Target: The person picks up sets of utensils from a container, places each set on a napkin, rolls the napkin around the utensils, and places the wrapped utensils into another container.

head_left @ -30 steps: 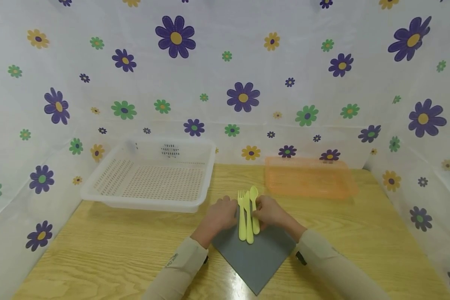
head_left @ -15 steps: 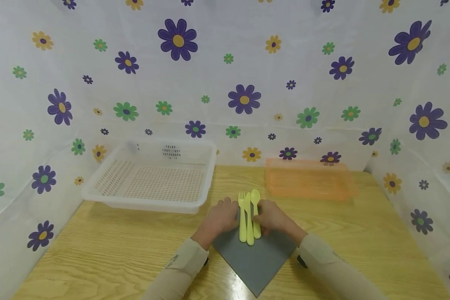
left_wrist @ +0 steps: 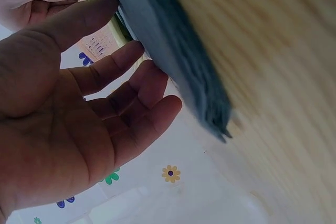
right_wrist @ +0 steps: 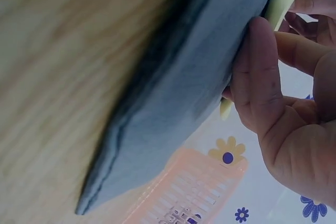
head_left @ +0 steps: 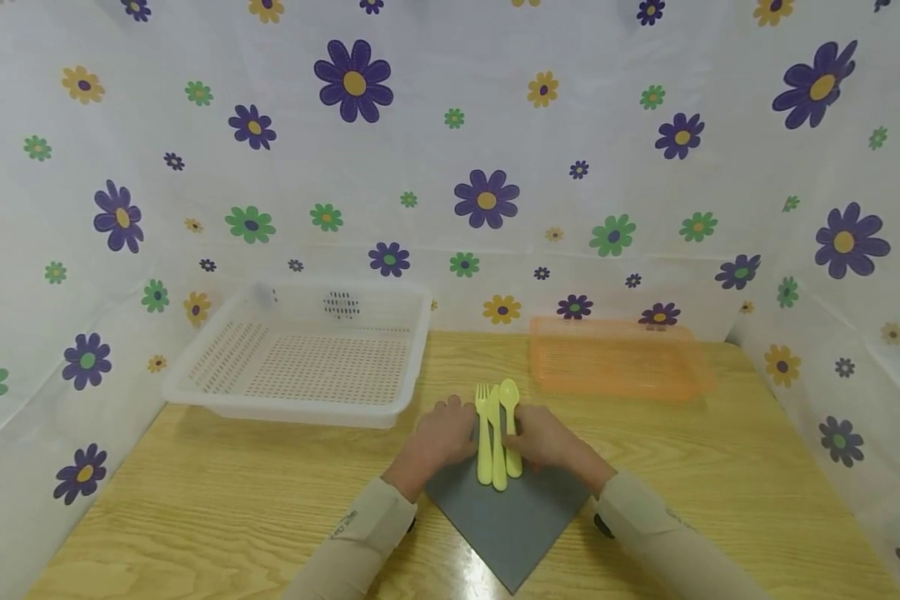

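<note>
A dark grey folded cloth napkin lies on the table with one corner pointing toward me. On its far part a pale yellow fork, knife and spoon lie side by side, heads away from me. My left hand is beside the fork, its relaxed fingers touching the napkin's edge in the left wrist view. From the other side, my right hand pinches the spoon, thumb over its handle. In the right wrist view, the right fingers hide the spoon's middle.
At the back left stands a white perforated plastic basket. An orange translucent basket sits at the back right. The wooden table is walled in by a white flower-print curtain.
The spoon has slid slightly toward me beside the knife, with the right hand on it. The left hand, fork, knife and napkin look about the same.
</note>
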The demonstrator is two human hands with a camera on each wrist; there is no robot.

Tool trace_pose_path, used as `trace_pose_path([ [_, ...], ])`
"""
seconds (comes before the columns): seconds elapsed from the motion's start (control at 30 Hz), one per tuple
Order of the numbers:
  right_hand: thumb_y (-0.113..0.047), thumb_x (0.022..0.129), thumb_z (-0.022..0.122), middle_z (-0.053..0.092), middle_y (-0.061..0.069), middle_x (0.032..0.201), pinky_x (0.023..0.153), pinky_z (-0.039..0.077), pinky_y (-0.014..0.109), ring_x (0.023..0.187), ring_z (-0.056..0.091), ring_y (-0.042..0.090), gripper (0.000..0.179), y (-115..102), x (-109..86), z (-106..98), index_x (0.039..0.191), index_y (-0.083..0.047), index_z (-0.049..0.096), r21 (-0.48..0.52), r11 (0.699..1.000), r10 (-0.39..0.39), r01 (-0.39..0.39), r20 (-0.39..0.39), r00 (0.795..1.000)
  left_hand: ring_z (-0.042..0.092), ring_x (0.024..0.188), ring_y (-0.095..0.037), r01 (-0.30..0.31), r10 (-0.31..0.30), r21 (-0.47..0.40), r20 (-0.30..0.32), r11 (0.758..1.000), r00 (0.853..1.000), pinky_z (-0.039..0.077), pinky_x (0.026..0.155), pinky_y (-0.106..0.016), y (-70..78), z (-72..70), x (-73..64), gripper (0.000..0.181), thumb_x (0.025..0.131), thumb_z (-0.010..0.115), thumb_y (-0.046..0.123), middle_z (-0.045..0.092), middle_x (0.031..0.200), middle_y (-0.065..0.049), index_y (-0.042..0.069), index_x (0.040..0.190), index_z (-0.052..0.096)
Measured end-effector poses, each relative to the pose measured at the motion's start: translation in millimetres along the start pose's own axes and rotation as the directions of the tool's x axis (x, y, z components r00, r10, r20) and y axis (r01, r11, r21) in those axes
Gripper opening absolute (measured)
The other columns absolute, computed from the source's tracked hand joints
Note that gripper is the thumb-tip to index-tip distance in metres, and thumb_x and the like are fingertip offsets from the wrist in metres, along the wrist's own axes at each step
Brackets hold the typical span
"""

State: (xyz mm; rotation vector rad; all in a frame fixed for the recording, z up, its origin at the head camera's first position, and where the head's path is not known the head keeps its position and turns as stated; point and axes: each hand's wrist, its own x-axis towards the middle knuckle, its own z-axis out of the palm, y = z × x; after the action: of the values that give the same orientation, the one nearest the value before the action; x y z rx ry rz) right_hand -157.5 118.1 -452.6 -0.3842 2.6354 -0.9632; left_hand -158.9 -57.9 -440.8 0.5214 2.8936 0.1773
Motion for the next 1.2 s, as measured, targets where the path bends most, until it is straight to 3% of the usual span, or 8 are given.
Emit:
trace_pose_path([
  [0.23,-0.009,0.094,0.064,0.054,0.002,0.058,0.04,0.036,0.022,0.043,0.048,0.011,0.013,-1,-5.9,-3,0.102,-0.002,0.057,-0.017,1.0,-0.018,0.019,0.049,0.999,0.053,0.085,-0.025,0.014,-0.013,0.016,-0.027,1.0,1.0,0.051,0.069,-0.04,1.0,1.6,-3.2,0.028,0.092,0.068,0.022,0.055,0.097,-0.012,0.004,0.112,0.062],
  [0.37,-0.009,0.093,0.064,0.053,0.001,0.06,0.041,0.038,0.023,0.043,0.048,0.011,0.013,0,-10.9,-7,0.103,-0.002,0.059,-0.031,0.996,-0.076,0.079,0.078,0.994,0.055,0.08,-0.025,0.029,-0.026,0.039,-0.061,0.999,0.998,0.051,0.065,-0.039,2.4,3.5,-5.0,0.025,0.094,0.065,0.02,0.055,0.093,-0.013,0.002,0.11,0.06],
  [0.47,-0.008,0.092,0.064,0.05,-0.001,0.064,0.046,0.039,0.024,0.049,0.047,0.01,0.009,2,-15.2,-11,0.097,-0.003,0.06,-0.058,0.987,-0.143,0.147,0.078,0.987,0.054,0.077,-0.024,0.029,-0.028,0.025,-0.048,0.999,0.998,0.051,0.063,-0.04,2.0,6.5,-5.7,0.02,0.097,0.059,0.019,0.054,0.09,-0.012,0.002,0.109,0.06],
  [0.67,-0.008,0.089,0.064,0.039,-0.006,0.059,0.049,0.029,0.023,0.053,0.037,0.008,0.013,6,-30.3,-14,0.081,-0.005,0.055,-0.104,0.976,-0.187,0.192,0.059,0.981,0.058,0.087,-0.028,-0.073,0.074,-0.015,0.06,0.997,0.995,0.051,0.07,-0.045,-2.4,8.8,-12.5,0.023,0.095,0.063,0.023,0.057,0.099,-0.012,0.008,0.112,0.057],
  [0.8,-0.007,0.09,0.067,0.05,-0.003,0.061,0.049,0.034,0.024,0.055,0.043,0.009,0.017,6,-43.2,-14,0.101,0.004,0.061,-0.097,0.979,-0.172,0.178,0.062,0.983,0.061,0.095,-0.03,-0.155,0.153,0.019,0.069,0.988,0.986,0.052,0.074,-0.045,-3.3,1.9,-23.6,0.026,0.091,0.068,0.02,0.06,0.107,-0.014,0.009,0.112,0.058],
  [0.93,-0.003,0.086,0.074,0.064,0.01,0.086,0.062,0.048,0.033,0.072,0.056,0.017,0.037,5,-53.5,-15,0.116,0.006,0.055,-0.074,0.976,-0.197,0.203,0.08,0.977,0.062,0.102,-0.031,-0.21,0.205,0.084,0.058,0.974,0.977,0.054,0.078,-0.044,-2.6,-3.3,-37.1,0.032,0.083,0.074,0.014,0.062,0.113,-0.015,0.01,0.112,0.061],
  [1.07,0.003,0.077,0.079,0.061,0.01,0.097,0.076,0.049,0.037,0.087,0.055,0.02,0.037,5,-58.6,-17,0.106,0.001,0.057,-0.072,0.961,-0.258,0.268,0.124,0.958,0.06,0.102,-0.03,-0.229,0.224,0.127,0.052,0.965,0.973,0.054,0.074,-0.042,1.0,-5.1,-49.3,0.032,0.076,0.079,0.01,0.06,0.11,-0.015,0.011,0.105,0.064],
  [1.2,0.004,0.068,0.082,0.055,0.003,0.096,0.079,0.048,0.035,0.088,0.051,0.016,0.038,6,-64.8,-17,0.098,-0.004,0.059,-0.166,0.936,-0.283,0.309,0.161,0.945,0.057,0.097,-0.027,-0.222,0.214,0.14,0.07,0.965,0.974,0.054,0.069,-0.039,5.6,-7.2,-56.1,0.039,0.071,0.084,0.012,0.057,0.105,-0.013,0.008,0.104,0.065],
])
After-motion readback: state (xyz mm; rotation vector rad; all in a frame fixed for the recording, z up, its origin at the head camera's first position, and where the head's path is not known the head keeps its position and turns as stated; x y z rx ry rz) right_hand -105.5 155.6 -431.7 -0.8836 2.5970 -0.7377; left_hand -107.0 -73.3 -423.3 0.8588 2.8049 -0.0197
